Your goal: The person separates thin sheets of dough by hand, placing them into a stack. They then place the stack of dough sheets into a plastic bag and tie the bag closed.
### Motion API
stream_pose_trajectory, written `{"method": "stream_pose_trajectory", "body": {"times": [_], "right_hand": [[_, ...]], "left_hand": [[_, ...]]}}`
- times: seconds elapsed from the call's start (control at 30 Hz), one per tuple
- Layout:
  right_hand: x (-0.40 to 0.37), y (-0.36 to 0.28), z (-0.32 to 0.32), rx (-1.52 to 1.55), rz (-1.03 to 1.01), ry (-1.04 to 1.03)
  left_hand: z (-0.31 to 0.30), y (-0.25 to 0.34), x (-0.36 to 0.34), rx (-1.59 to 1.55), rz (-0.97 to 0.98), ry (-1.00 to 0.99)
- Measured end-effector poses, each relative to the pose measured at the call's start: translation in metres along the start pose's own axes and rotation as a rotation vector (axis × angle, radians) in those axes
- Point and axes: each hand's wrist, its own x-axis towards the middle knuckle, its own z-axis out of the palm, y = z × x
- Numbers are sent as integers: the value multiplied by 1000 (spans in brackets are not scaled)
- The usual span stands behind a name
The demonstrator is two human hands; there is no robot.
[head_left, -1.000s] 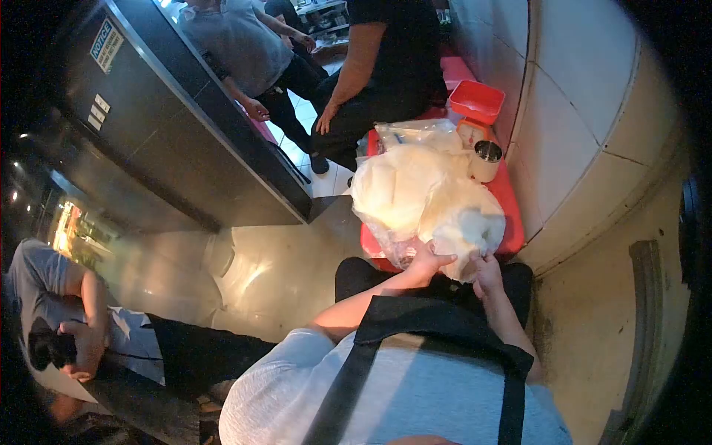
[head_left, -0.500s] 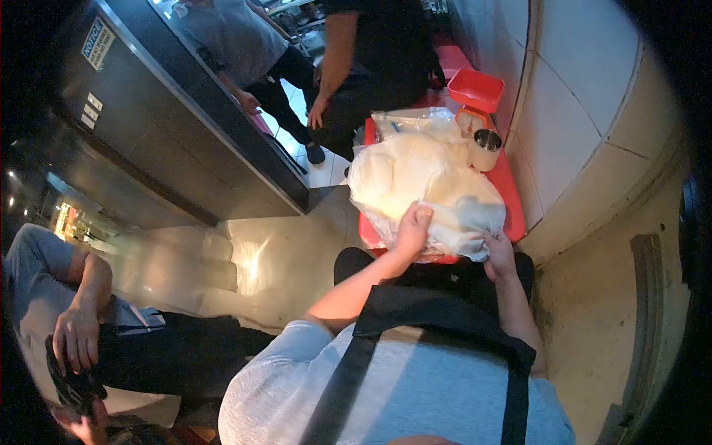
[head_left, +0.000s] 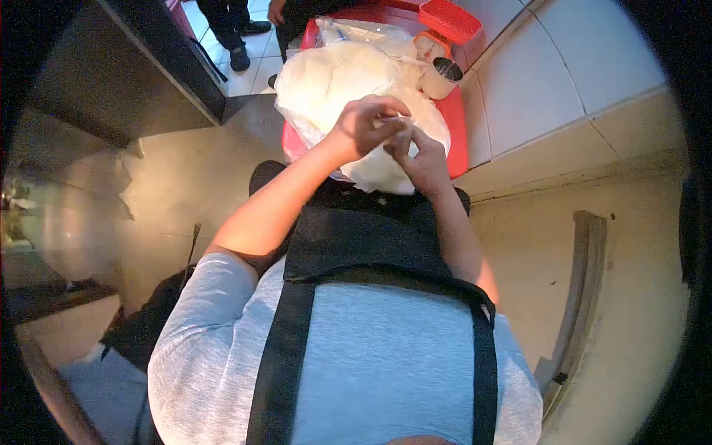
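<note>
A big pale mass in clear plastic (head_left: 334,74) lies on a red surface (head_left: 458,141) in front of my knees. Above its near part my left hand (head_left: 363,127) and my right hand (head_left: 426,159) meet, fingers closed and pinching. Between the fingertips is a small whitish bit, perhaps plastic; it is too small to make out. A white piece hangs below the hands over the near edge of the mass.
A kitchen scale (head_left: 432,47) with a red tray (head_left: 451,20) and a metal-lined cup (head_left: 442,78) stand at the back right, by the tiled wall (head_left: 541,67). People's legs (head_left: 226,30) show at the top left. Another person's dark clothing (head_left: 159,311) is at lower left.
My hands have left the near edge of the plastic and come together above the mass. The view has shifted, so the red surface appears farther up and left.
</note>
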Motion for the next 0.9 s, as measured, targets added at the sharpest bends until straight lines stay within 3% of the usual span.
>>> {"method": "stream_pose_trajectory", "body": {"times": [0.07, 0.2, 0.27, 0.37, 0.53, 0.63, 0.67, 0.7, 0.77, 0.87, 0.9], "right_hand": [[7, -5, 0, 168, 255, -85], [13, -10, 15, 869, 300, 91], [17, -17, 18, 977, 342, 96], [23, -27, 21, 1181, 299, 101], [21, -2, 21, 1204, 345, 249], [-4, 48, 34, 594, 669, 302], [-14, 61, 40, 468, 653, 275], [-24, 80, 47, 301, 610, 283], [-28, 83, 47, -218, 256, 272], [-11, 85, 47, -354, 6, 178], [-5, 84, 48, -383, 15, 149]], "left_hand": [[-11, -2, -11, -121, -217, 114], [-24, -48, -50, -271, -382, 275], [-23, -58, -65, -407, -524, 326], [-33, -65, -70, -413, -702, 153], [-42, -84, -66, -203, -581, 191], [-34, -105, -71, 57, -620, 140], [-31, -105, -74, 91, -652, 111], [-27, -102, -76, 128, -683, 85], [-22, -102, -78, 187, -664, 72], [-10, -99, -75, 287, -594, 87], [-7, -97, -70, 369, -492, 118]]}}
